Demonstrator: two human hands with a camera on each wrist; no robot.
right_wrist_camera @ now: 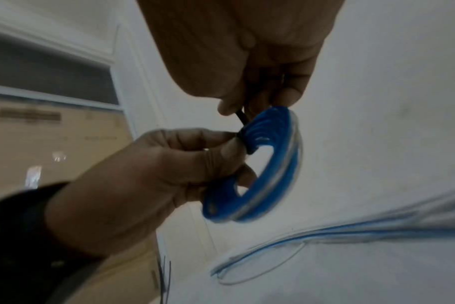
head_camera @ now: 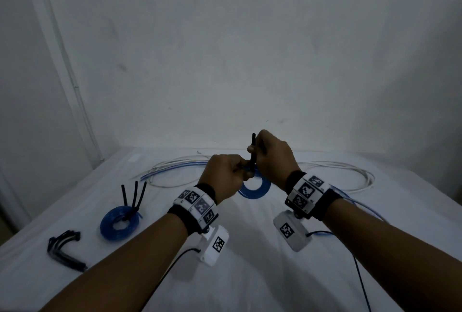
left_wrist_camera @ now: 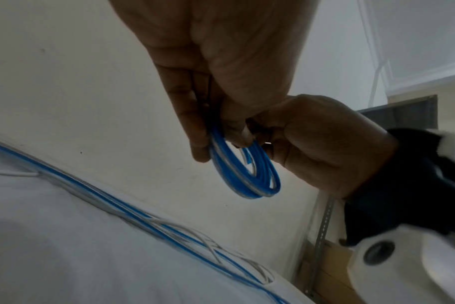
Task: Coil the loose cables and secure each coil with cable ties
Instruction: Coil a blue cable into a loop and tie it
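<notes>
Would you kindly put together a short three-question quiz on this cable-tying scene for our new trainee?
1. True or false: the finished blue coil on the table has three black tie tails sticking up.
2. Which hand pulls the black cable tie upward? A) the left hand B) the right hand
3. Fill in: the held blue coil is lifted above the ____ sheet.

Key: 1 true; 2 B; 3 white.
</notes>
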